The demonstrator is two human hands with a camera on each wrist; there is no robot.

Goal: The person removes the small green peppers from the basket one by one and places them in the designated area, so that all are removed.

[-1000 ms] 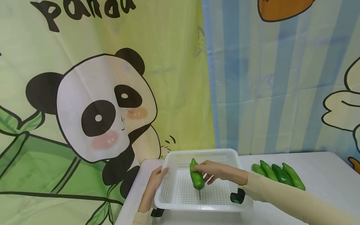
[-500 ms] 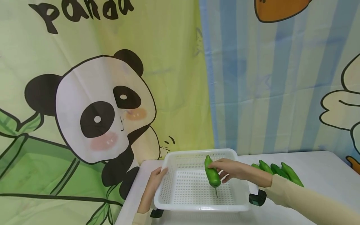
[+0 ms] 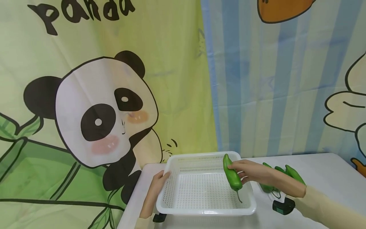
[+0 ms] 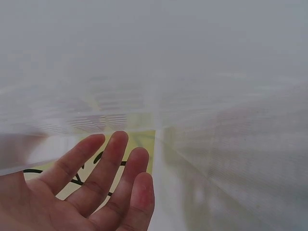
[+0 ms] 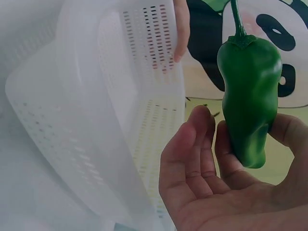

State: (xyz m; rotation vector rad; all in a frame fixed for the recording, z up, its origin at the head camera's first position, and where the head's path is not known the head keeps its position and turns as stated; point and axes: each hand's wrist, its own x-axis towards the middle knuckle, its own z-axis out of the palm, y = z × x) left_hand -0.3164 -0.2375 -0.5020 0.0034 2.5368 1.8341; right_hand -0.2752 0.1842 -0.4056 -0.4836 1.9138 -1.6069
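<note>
A long green pepper (image 3: 232,175) with a thin stem is held by my right hand (image 3: 248,171), over the right part of a white perforated plastic basket (image 3: 206,211). In the right wrist view, thumb and forefinger pinch the pepper (image 5: 250,91) near its tip, stem end up, while the other fingers curl beside it. My left hand (image 3: 159,183) holds the basket's left rim. In the left wrist view, that hand's fingers (image 4: 113,163) lie under the rim along the outer wall, and the thumb is mostly hidden behind the plastic. No pepper shows inside the basket.
Several more green peppers (image 3: 294,174) lie on the white table (image 3: 323,178) to the right, partly hidden behind my right forearm. A curtain printed with a panda (image 3: 108,108) hangs behind the table.
My right hand has carried the pepper rightward, from over the basket's middle to near its right rim. The left hand stays on the left rim and the basket keeps its place.
</note>
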